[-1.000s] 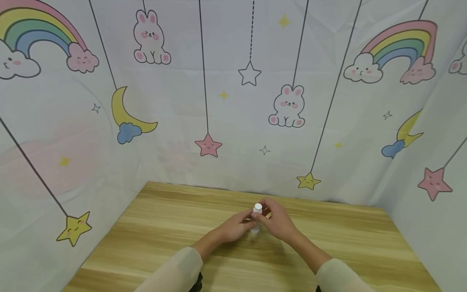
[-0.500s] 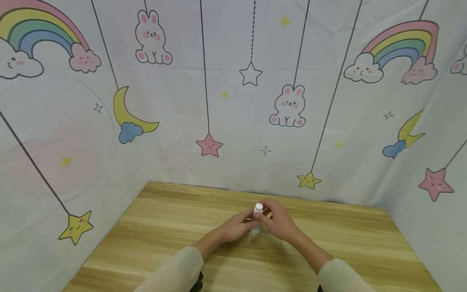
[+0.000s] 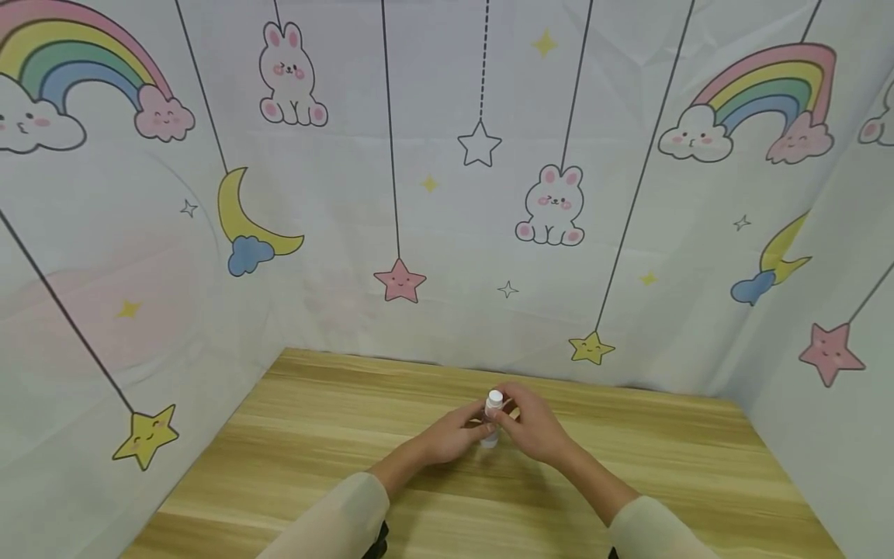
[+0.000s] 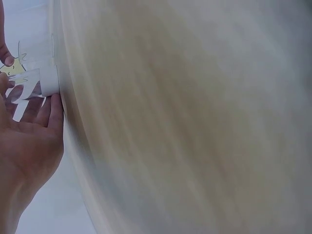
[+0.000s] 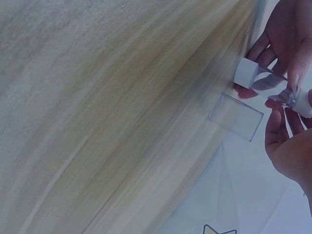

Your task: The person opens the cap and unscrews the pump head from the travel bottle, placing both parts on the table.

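A small clear bottle (image 5: pixel 267 84) with a white cap (image 3: pixel 495 397) and a white base (image 5: pixel 246 73) stands upright on the wooden table. My left hand (image 3: pixel 449 435) holds its lower body from the left, fingers behind and thumb in front. From the right, my right hand (image 3: pixel 534 423) grips the upper part just below the cap, thumb on the near side. The left wrist view has the left hand (image 4: pixel 31 139) close to the tabletop, its fingers beside the white base. Parts of the bottle are covered by fingers.
A transparent cylinder-shaped piece (image 5: pixel 236 117) stands on the table close to the bottle, on the right hand's side. The wood-grain table (image 3: pixel 314 435) meets a white curtain (image 3: pixel 447 326) printed with rabbits, stars and rainbows at the back and sides.
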### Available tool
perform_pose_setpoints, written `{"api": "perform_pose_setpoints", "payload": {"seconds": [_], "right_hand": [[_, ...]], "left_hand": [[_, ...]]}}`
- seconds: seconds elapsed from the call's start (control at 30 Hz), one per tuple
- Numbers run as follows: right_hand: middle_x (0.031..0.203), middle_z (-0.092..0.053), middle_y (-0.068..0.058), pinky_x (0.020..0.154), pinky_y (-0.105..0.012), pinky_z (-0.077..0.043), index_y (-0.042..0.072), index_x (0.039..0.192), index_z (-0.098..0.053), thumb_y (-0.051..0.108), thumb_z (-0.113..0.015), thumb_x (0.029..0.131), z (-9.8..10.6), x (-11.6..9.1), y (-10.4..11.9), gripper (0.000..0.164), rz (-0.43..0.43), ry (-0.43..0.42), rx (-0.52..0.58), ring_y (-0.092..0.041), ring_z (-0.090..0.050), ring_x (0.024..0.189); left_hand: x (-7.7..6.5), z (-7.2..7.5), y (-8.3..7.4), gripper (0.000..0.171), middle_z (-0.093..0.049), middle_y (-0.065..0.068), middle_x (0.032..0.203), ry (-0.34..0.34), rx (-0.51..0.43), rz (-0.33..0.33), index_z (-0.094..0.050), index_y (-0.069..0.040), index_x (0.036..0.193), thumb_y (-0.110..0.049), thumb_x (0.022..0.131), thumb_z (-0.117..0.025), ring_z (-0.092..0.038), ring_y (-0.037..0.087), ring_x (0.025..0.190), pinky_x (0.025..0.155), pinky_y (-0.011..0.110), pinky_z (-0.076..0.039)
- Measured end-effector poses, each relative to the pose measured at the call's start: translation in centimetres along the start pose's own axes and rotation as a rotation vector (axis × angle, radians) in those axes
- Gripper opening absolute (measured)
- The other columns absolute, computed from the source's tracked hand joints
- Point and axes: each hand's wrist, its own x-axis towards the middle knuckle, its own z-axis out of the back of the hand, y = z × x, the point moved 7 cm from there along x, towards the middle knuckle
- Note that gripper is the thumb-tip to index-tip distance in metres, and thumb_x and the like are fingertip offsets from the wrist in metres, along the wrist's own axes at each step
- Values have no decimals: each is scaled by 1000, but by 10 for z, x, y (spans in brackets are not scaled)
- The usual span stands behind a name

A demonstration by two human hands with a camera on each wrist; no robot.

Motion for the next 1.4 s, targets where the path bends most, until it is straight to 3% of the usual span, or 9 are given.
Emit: {"api": "perform_pose_setpoints", "payload": {"seconds": [0.2, 0.37, 0.63, 0.93, 1.27, 1.4], "right_hand": [[113, -67, 0, 81, -33, -56, 11, 126, -63, 17, -70, 105, -1, 1, -5, 23, -64, 15, 17, -17, -66, 101], [114, -68, 0, 83, -35, -57, 13, 124, -61, 18, -71, 105, -1, 1, -5, 22, -68, 26, 23, -18, -67, 102], [112, -68, -1, 78, -30, -57, 13, 121, -61, 15, -69, 106, -1, 1, -4, 17, -55, 39, 38, -19, -66, 101], [112, -67, -2, 82, -33, -58, 11, 124, -62, 11, -68, 105, -1, -1, -1, 20, -38, 21, 56, -21, -66, 102], [116, -67, -1, 73, -30, -57, 12, 127, -61, 25, -78, 100, -3, -1, -8, 35, -117, 30, 97, -24, -67, 101], [112, -68, 0, 76, -33, -55, 13, 122, -62, 24, -78, 100, -3, 0, -8, 30, -133, 20, 85, -21, -67, 98]], "left_hand": [[0, 0, 1, 55, -54, -2, 155, -2, -1, 5, -39, -31, 165, -42, 113, -51, -53, 23, 141, 115, 49, -45], [0, 1, 1, 53, -56, -3, 153, 3, -12, 2, -41, -31, 164, -41, 112, -52, -53, 22, 140, 116, 48, -45], [1, 0, 0, 51, -56, -3, 152, 11, -9, -5, -44, -29, 162, -41, 113, -52, -53, 20, 139, 116, 48, -44], [1, 0, 1, 52, -57, -3, 150, 6, 2, 1, -44, -29, 162, -42, 113, -52, -54, 20, 138, 115, 49, -45], [0, 0, -2, 54, -48, -1, 161, 13, -7, -30, -37, -31, 165, -37, 114, -51, -52, 25, 143, 115, 48, -46], [-1, 0, -2, 55, -47, -1, 162, 17, -14, -36, -36, -32, 166, -38, 113, -51, -51, 25, 144, 115, 47, -46]]}}
